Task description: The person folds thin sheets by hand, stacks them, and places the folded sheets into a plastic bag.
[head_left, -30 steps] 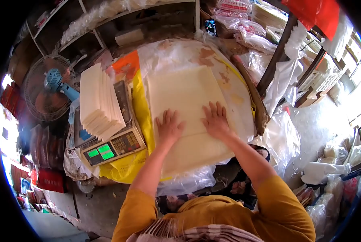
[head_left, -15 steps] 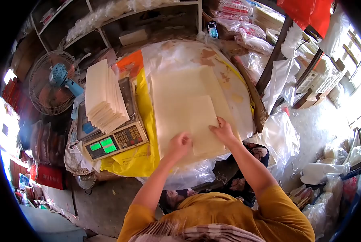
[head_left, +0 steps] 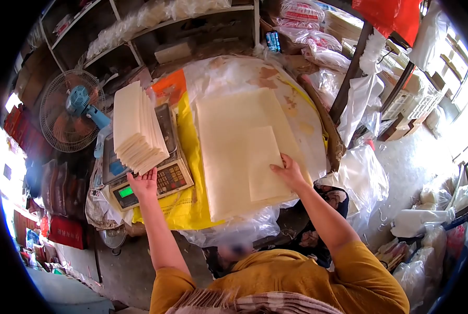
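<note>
My left hand (head_left: 144, 184) is over the front of a digital scale (head_left: 177, 178), palm up with its fingers extended and apart. Its fingertips meet the near end of a tall stack of folded cream sheets (head_left: 134, 123) on the scale. The hand covers part of the scale's display. My right hand (head_left: 290, 174) pinches the right edge of a smaller folded cream sheet (head_left: 265, 162), thumb on top and the other fingers partly hidden. This sheet lies on a larger pile of flat cream sheets (head_left: 229, 120).
A yellow plastic bag (head_left: 189, 152) and white sheeting (head_left: 213, 73) cover the table. A fan (head_left: 72, 110) stands left of the scale. Behind are shelves (head_left: 192, 18) and a lit phone (head_left: 273, 42). Clear plastic bags (head_left: 362, 178) hang at the right.
My left hand has moved from the sheet pile leftward to the stack on the scale, and its fingers have spread. My right hand stays at the folded sheet's edge.
</note>
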A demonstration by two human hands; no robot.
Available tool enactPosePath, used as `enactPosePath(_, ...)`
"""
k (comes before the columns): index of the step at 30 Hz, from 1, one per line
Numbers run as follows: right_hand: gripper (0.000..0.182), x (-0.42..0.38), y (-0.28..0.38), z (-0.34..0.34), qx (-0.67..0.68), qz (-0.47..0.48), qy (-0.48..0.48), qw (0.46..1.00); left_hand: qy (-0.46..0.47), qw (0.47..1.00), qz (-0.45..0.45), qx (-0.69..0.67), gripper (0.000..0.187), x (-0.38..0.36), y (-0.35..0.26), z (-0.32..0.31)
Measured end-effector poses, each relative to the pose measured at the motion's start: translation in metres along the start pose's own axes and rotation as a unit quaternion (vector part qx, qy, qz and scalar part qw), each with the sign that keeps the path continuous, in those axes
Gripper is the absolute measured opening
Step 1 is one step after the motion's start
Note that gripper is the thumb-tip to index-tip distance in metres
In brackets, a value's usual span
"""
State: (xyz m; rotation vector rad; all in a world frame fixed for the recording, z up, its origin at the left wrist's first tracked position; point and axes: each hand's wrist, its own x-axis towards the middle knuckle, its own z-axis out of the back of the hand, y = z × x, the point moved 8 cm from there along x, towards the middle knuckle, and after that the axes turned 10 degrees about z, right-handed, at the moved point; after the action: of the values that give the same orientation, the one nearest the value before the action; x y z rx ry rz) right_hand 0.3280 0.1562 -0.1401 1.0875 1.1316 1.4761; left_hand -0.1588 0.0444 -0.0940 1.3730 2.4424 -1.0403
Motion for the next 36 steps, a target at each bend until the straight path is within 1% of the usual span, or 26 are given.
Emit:
enactPosePath(2, 0.05, -0.001, 0.005, -0.001, 0.004, -0.007, 0.005, 1.0, 0.004, 1.0, 0.015, -0.013, 0.069, 0.011, -0.001, 0.005)
enactPosePath(5, 0.049, -0.002, 0.011, -0.001, -0.001, -0.013, 0.014, 1.0, 0.004, 0.998, -0.051, 0.04, 0.057, -0.009, -0.002, -0.001)
enactPosePath(8, 0.048, -0.002, 0.012, -0.002, 0.017, -0.011, 0.018, 1.0, 0.03, 0.996, -0.028, 0.075, 0.05, -0.044, 0.008, -0.004)
enactPosePath(9, 0.048, -0.002, 0.012, -0.002, 0.03, -0.007, 0.02, 0.999, 0.029, 0.995, -0.007, 0.096, 0.052, -0.049, 0.013, 0.0)
enactPosePath(10, 0.048, -0.002, 0.012, -0.003, 0.043, -0.002, 0.022, 0.999, 0.068, 0.995, 0.011, 0.074, 0.05, -0.053, 0.018, -0.006)
enactPosePath(12, 0.048, -0.003, 0.011, -0.002, 0.059, -0.023, 0.025, 0.998, 0.145, 0.988, 0.048, 0.028, 0.048, -0.064, 0.026, -0.018)
enactPosePath(13, 0.048, -0.003, 0.011, -0.003, 0.067, -0.033, 0.028, 0.997, 0.124, 0.989, 0.076, -0.038, 0.045, -0.055, 0.025, -0.009)
enactPosePath(15, 0.048, -0.002, 0.011, -0.004, 0.081, -0.039, 0.029, 0.996, 0.238, 0.96, 0.132, -0.07, 0.045, -0.031, 0.022, -0.004)
enactPosePath(16, 0.048, -0.002, 0.01, -0.003, 0.087, -0.042, 0.028, 0.995, 0.294, 0.939, 0.159, -0.086, 0.044, -0.033, 0.024, -0.01)
enactPosePath(19, 0.043, 0.002, 0.006, 0.001, 0.169, -0.066, 0.005, 0.983, 0.394, 0.908, 0.139, -0.021, 0.042, -0.053, 0.035, -0.029)
enactPosePath(22, 0.053, 0.019, 0.04, 0.018, 0.091, 0.05, 0.042, 0.994, 0.368, 0.921, 0.123, -0.018, 0.045, -0.082, 0.054, -0.027)
enactPosePath(24, 0.057, 0.031, 0.087, 0.026, 0.05, 0.073, 0.025, 0.996, 0.348, 0.931, 0.107, 0.006, 0.05, -0.061, 0.072, 0.006)
enactPosePath(26, 0.057, 0.028, 0.188, 0.006, 0.231, 0.117, 0.118, 0.959, 0.314, 0.942, 0.113, 0.043, 0.064, -0.088, 0.085, 0.0)
enactPosePath(28, 0.057, 0.018, 0.258, -0.009, 0.25, 0.147, 0.169, 0.942, 0.326, 0.936, 0.128, 0.042, 0.074, -0.118, 0.095, -0.02)
enactPosePath(30, 0.058, 0.009, 0.294, -0.026, 0.273, 0.148, 0.2, 0.929, 0.343, 0.925, 0.152, 0.055, 0.083, -0.135, 0.11, -0.036)
enactPosePath(31, 0.059, 0.007, 0.304, -0.035, 0.284, 0.149, 0.212, 0.923, 0.352, 0.919, 0.162, 0.07, 0.086, -0.14, 0.118, -0.042)
enactPosePath(32, 0.06, 0.015, 0.295, -0.044, 0.297, 0.139, 0.22, 0.919, 0.361, 0.913, 0.172, 0.085, 0.089, -0.143, 0.126, -0.048)
enactPosePath(34, 0.062, 0.016, 0.286, -0.059, 0.295, 0.108, 0.227, 0.922, 0.361, 0.908, 0.17, 0.127, 0.088, -0.146, 0.14, -0.058)
enactPosePath(36, 0.063, 0.031, 0.249, -0.066, 0.245, 0.072, 0.2, 0.946, 0.365, 0.899, 0.156, 0.183, 0.085, -0.154, 0.148, -0.071)
